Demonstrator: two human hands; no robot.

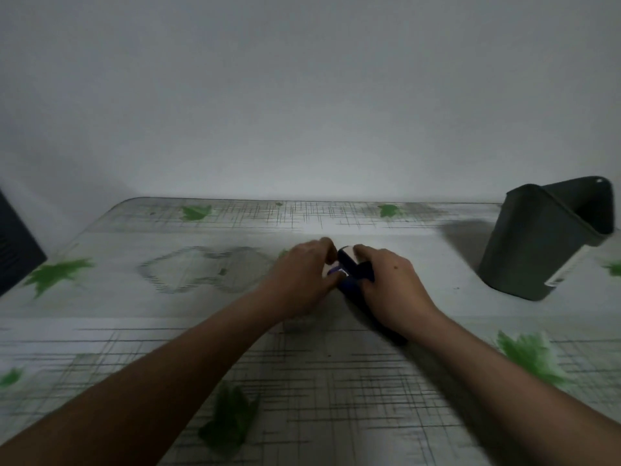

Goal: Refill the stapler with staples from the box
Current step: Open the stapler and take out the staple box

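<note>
The stapler (353, 269) lies at frame centre on the table (336, 381), its long axis running from upper left, under the fingertips, down right beneath the right hand (391, 285), whose fingers are curled over its dark body; that hand is the nearer. The left hand (302, 277) sits touching its left side, fingers narrow around a small pale, purple-marked thing, probably the box (331, 270); blur hides whether staples are out
</note>
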